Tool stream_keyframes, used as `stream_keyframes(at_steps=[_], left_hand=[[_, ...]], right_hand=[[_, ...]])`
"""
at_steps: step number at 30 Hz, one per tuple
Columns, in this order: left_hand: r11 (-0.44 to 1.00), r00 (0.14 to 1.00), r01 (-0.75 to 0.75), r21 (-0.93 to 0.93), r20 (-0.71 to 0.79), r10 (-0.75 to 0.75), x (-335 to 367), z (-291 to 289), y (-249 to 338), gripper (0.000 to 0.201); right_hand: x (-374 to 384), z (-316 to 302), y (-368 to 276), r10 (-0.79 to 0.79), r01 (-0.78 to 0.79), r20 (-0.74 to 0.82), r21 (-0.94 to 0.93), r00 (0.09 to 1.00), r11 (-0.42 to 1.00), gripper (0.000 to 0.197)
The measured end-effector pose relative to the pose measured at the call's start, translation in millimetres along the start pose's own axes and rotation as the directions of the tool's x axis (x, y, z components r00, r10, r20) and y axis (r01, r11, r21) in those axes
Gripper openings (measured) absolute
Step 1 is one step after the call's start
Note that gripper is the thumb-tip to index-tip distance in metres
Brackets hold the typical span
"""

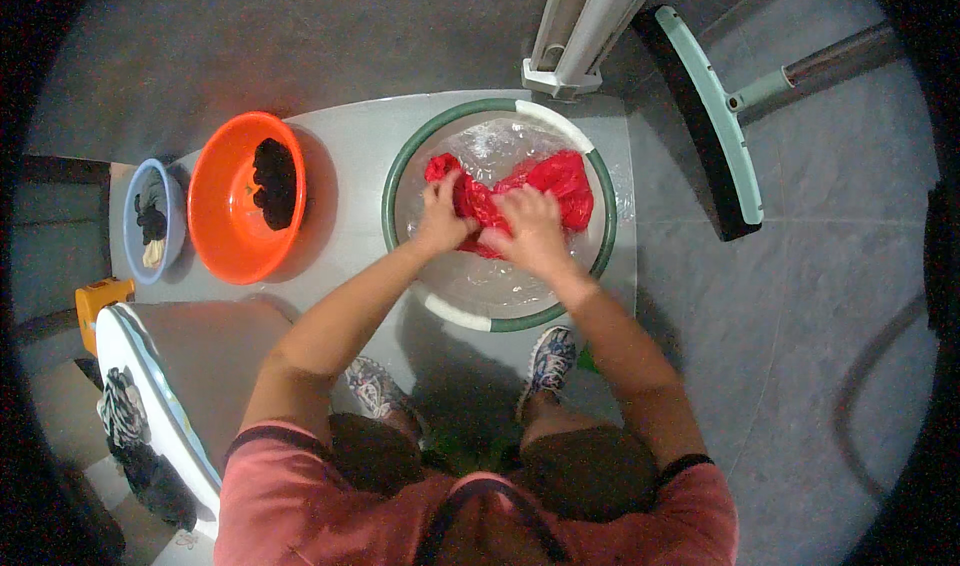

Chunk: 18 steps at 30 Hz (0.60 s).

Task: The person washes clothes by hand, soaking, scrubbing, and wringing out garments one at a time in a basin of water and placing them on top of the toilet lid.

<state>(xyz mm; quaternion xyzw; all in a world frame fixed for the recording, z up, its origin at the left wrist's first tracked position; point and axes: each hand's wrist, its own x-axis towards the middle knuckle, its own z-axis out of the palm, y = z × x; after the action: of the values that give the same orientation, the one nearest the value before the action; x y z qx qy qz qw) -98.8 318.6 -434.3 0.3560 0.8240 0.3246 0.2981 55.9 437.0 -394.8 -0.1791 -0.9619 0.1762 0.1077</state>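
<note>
A wet red cloth lies bunched in the water of a large round basin with a green and white rim. My left hand grips the left part of the cloth, its fingers curled over the fabric. Close beside it, my right hand is pressed on the middle of the cloth with bent fingers, slightly blurred by motion. Folds of the fabric show between and beyond both hands. What kind of garment it is, I cannot tell.
To the left stand an orange basin with a black cloth and a smaller blue basin with dark and cream cloths. A white-rimmed tub with dark clothes is at lower left. A floor squeegee lies at right.
</note>
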Motion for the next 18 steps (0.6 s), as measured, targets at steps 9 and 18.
stream_keyframes(at_steps=[9,18], left_hand=[[0.253,0.743,0.615,-0.747,0.441,-0.503,13,2,-32,0.033],[0.116,0.887,0.460,-0.880,0.461,-0.014,2,16,26,0.035]], right_hand=[[41,-6,-6,0.271,-0.431,0.537,0.196,0.799,0.881,0.045],[35,-31,-87,-0.231,0.317,-0.426,0.144,0.875,0.937,0.018]])
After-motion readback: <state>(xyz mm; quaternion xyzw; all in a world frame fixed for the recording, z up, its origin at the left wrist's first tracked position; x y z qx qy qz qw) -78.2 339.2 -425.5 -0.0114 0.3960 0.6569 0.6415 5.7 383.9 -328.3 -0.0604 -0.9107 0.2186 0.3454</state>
